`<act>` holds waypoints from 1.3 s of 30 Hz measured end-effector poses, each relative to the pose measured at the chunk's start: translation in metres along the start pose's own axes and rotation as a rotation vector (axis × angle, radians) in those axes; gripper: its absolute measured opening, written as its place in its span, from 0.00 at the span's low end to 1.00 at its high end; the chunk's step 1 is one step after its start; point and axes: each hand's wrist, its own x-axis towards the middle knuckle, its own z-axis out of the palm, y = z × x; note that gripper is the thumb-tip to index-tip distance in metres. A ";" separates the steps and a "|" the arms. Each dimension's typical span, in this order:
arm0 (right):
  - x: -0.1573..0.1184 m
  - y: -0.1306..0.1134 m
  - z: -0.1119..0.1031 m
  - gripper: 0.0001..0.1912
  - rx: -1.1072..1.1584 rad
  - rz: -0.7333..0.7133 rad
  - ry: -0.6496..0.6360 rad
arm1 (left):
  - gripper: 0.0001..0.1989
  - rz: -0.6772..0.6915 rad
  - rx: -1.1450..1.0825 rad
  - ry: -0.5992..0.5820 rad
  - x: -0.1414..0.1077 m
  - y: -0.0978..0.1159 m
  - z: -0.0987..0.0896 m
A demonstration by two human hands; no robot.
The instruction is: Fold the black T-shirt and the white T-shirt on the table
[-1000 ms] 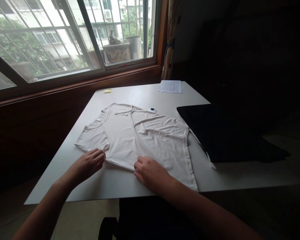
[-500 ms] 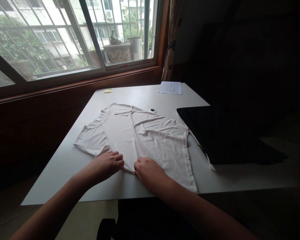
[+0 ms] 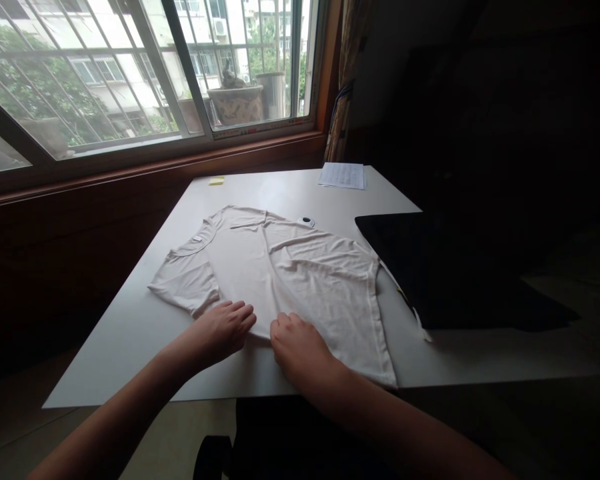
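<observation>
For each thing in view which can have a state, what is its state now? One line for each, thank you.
White shirt: spread out, wrinkled, not folded up.
Left hand: fingers curled on the shirt's near edge.
Right hand: fingers curled on the same edge.
Black cloth: laid out, its far part lost in shadow.
Papers: lying flat, overlapping.
Curtain: gathered beside the window.
Window: open or closed, cannot tell.

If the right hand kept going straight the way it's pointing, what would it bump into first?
Most likely the left hand, which sits just ahead of the right hand at the near edge of the shirt, though one view leaves their heights unclear.
</observation>
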 end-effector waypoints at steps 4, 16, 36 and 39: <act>-0.003 0.004 0.006 0.11 0.004 -0.028 0.059 | 0.08 -0.015 0.014 0.042 -0.003 0.000 0.004; -0.008 0.028 0.001 0.08 0.078 -0.032 -0.011 | 0.09 -0.027 0.034 0.164 -0.008 0.000 0.017; -0.009 0.022 0.014 0.10 -0.063 0.010 0.107 | 0.09 -0.024 -0.005 0.231 -0.012 -0.005 0.023; -0.010 0.028 0.018 0.10 -0.110 -0.028 0.178 | 0.10 -0.004 -0.016 0.245 -0.012 -0.007 0.026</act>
